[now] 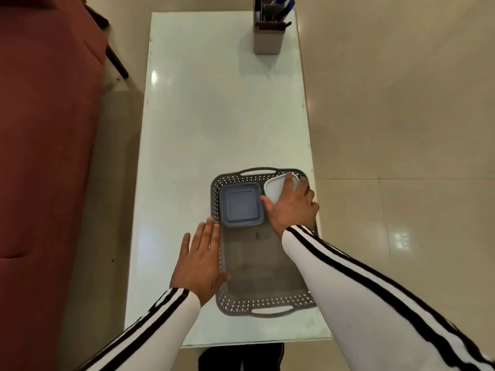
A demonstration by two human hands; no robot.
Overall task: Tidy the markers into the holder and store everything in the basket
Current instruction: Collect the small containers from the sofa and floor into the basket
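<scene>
— Fingers [290,180] of the right hand [292,207] curl over a white box [276,190], thumb on its near-left edge — they grasp it at the far-right corner of the basket [257,301].

— And the left hand [199,261]?

— Flat and released, its 4 fingers stretched straight, palm down at the basket's left rim. It holds nothing. Whether it presses on the rim or only hovers over it, I cannot tell.

— What else sits in the basket?

— 1 blue box [241,204] with a lid, in the far-left corner, just beside the white box. The white box looks tilted, one edge raised toward the far rim. The near half of the basket floor is bare grey.

— Where are the markers?

— Upright in the holder [267,40], at the far-right corner of the table [209,108], well apart from the basket. Dark and blue caps of the markers [284,8] stick out of its top; the count is too blurred to tell.

— And the basket itself?

— Grey, with perforated walls and 2 handles, 1 far and 1 near. It lies lengthwise at the near-right part of the white table. Both sleeves [356,290] are white with black stripes. A dark red sofa [45,129] fills the left side, on a pale tiled floor [401,129].
</scene>
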